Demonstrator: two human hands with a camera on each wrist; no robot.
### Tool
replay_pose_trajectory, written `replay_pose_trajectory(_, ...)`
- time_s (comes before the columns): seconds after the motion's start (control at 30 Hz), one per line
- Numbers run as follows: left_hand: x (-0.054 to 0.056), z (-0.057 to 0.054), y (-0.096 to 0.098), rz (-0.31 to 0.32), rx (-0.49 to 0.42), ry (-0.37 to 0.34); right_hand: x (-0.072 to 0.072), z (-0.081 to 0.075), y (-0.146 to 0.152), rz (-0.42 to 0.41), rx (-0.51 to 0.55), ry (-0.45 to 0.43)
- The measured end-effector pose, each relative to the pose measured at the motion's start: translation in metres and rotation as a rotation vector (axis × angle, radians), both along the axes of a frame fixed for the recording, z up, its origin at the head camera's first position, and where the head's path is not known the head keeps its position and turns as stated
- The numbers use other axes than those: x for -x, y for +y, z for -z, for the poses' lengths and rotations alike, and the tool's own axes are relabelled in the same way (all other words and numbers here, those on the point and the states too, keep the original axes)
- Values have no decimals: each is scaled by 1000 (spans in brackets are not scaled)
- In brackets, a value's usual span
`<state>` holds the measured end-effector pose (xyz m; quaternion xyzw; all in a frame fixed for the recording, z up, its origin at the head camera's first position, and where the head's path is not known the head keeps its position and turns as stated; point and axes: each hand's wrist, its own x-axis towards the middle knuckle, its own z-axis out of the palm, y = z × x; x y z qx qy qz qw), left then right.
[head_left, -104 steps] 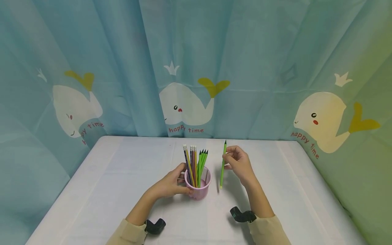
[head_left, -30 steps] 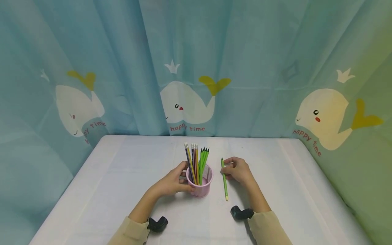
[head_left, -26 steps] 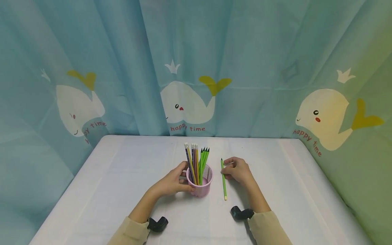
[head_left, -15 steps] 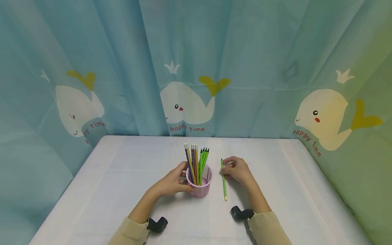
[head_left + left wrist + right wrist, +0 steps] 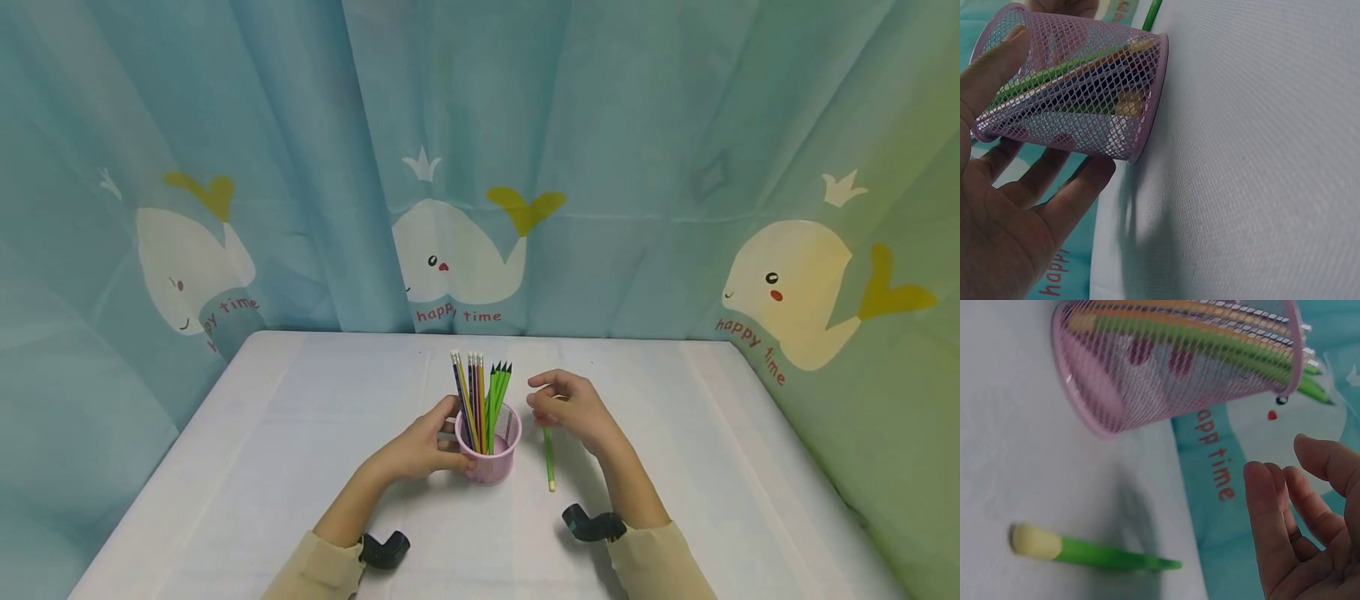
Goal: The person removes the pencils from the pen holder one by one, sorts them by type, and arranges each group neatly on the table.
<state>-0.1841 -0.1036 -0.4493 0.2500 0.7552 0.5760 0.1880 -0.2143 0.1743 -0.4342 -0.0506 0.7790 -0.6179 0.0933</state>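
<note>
A pink mesh pencil cup [image 5: 495, 472] stands on the table, with my left hand [image 5: 415, 450] gripping its left side. In the left wrist view, the thumb lies along the mesh of the cup [image 5: 1085, 134] and the fingers reach round below. Several dark, yellow and reddish pencils [image 5: 468, 400] lean in it, eraser ends up, beside several green pencils [image 5: 498, 400] with black points up. One more green pencil [image 5: 550, 463] lies on the table right of the cup, its pale end toward me. Above that pencil hovers my right hand [image 5: 573, 410], fingers loosely bent and holding nothing; it hides the pencil's pointed end.
White cloth covers the table [image 5: 300, 433]. Behind its far edge hangs a blue-green curtain [image 5: 622, 167] printed with whales. Each wrist carries a black camera mount, the left mount [image 5: 384, 552] and the right mount [image 5: 592, 525], both close over the cloth.
My right hand lowered the green pencil from upright to flat on the table, then let go and lifted slightly away from it. The left hand still holds the cup.
</note>
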Motion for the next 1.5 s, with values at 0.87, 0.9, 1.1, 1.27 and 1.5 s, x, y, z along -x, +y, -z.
replay_pose_trajectory(0.87, 0, 3, -1, -15, 20, 0, -15, -7, -30, -100, 29, 150)
replay_pose_trajectory(0.9, 0, 3, -1, -15, 19, -3, -15, -7, -30, -97, 26, 152)
replay_pose_trajectory(1.1, 0, 3, 0, -17, 23, -9, -16, -7, -33, -86, 25, 171)
replay_pose_trajectory(1.27, -1, 3, 0, -24, 30, -7, -16, -8, -32, -79, 25, 182)
replay_pose_trajectory(1.5, -1, 2, 1, -20, 23, -8, -16, -7, -32, -67, 24, 191)
